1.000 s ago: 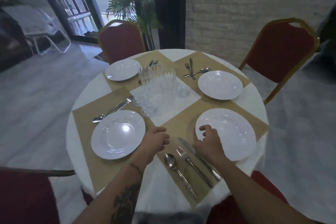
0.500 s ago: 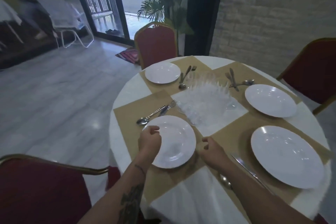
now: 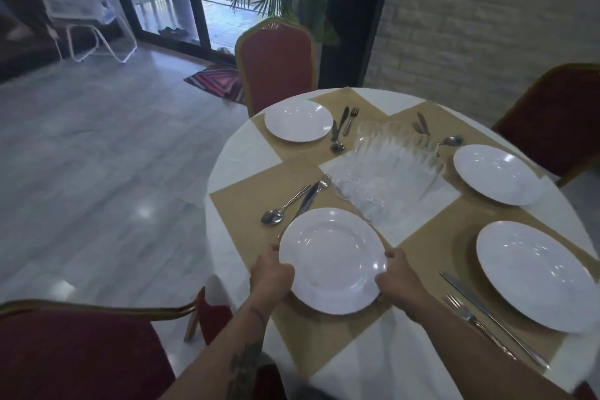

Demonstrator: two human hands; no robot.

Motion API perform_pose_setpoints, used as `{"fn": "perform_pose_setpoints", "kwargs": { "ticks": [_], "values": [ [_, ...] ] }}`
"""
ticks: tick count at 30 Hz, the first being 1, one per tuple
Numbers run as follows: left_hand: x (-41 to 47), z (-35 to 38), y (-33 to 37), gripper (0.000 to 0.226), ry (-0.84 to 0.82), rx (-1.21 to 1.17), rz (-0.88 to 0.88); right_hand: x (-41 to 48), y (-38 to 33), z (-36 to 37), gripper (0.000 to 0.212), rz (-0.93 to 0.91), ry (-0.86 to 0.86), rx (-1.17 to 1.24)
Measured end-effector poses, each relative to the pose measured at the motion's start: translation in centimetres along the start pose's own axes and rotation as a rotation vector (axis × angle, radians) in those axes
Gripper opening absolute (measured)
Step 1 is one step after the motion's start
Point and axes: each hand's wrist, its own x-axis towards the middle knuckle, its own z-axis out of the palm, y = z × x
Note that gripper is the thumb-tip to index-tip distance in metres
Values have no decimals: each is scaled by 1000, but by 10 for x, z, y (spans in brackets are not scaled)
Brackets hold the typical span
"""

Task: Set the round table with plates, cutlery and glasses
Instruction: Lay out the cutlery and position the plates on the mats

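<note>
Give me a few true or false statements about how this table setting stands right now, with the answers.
1. The left hand and right hand grip the nearest plate at opposite edges. True.
2. A knife and fork lie beside the near right plate. True.
3. The glasses stand one at each setting. False: they are bunched in the middle of the table.
4. The spoon lies on the nearest plate. False: it lies on the placemat beyond that plate.
5. The far chair is blue. False: it is red.
</note>
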Motion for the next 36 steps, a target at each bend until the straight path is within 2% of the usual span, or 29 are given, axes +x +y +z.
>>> {"fn": "perform_pose_setpoints", "kwargs": {
  "ticks": [6, 18, 25, 29, 36],
  "values": [
    [17, -10, -5, 43, -122, 6, 43, -1, -1, 0, 47, 49, 100, -42],
    [28, -23, -7, 42, 1, 4, 35, -5, -12, 11, 33, -4, -13, -40],
    [43, -33, -9, 30, 75, 76, 59, -6, -10, 20, 31, -1, -12, -65],
    [67, -42, 12, 23, 150, 171, 144, -8, -13, 23, 30, 3, -23, -63],
    [122, -21, 50, 26, 84, 376, 351, -10, -14, 24, 27, 6, -25, 51]
  ]
}}
